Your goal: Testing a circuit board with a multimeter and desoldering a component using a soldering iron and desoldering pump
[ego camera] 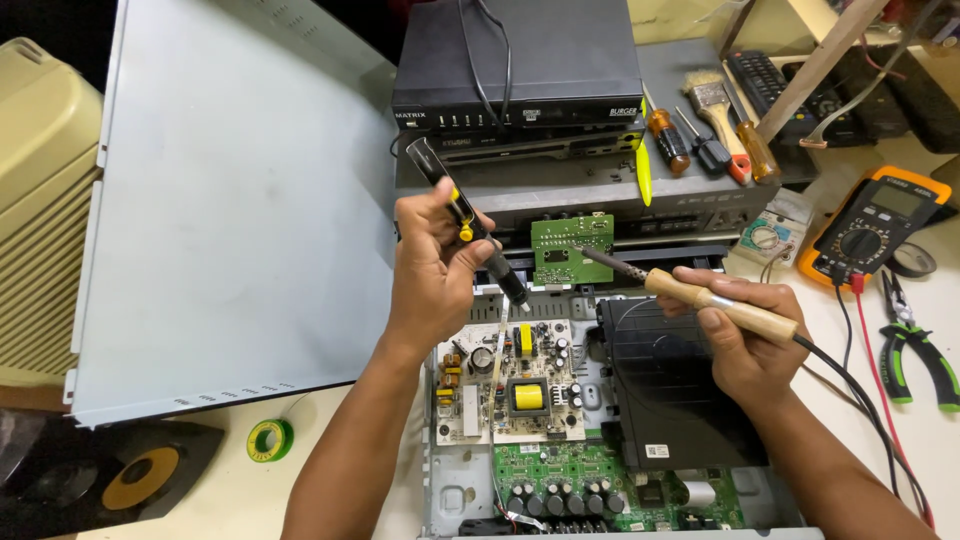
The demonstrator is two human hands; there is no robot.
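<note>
My left hand point(432, 262) grips a black and yellow desoldering pump point(462, 222), its tip pointing down at the open player's chassis point(432, 470). My right hand point(742, 330) holds a wooden-handled soldering iron point(715, 302); its metal tip reaches left to a small green circuit board point(571, 247) standing upright at the chassis's back edge. Inside the chassis lie a pale power board with a yellow transformer point(527, 397), a black disc drive block point(665, 385) and a green board with capacitors point(570, 485).
A grey metal cover point(240, 200) leans at the left. Stacked black players point(520, 70) stand behind. Screwdrivers and a brush point(715, 125) lie on them. An orange multimeter point(875, 225), green-handled pliers point(915, 350) and a green tape roll point(270, 438) lie around.
</note>
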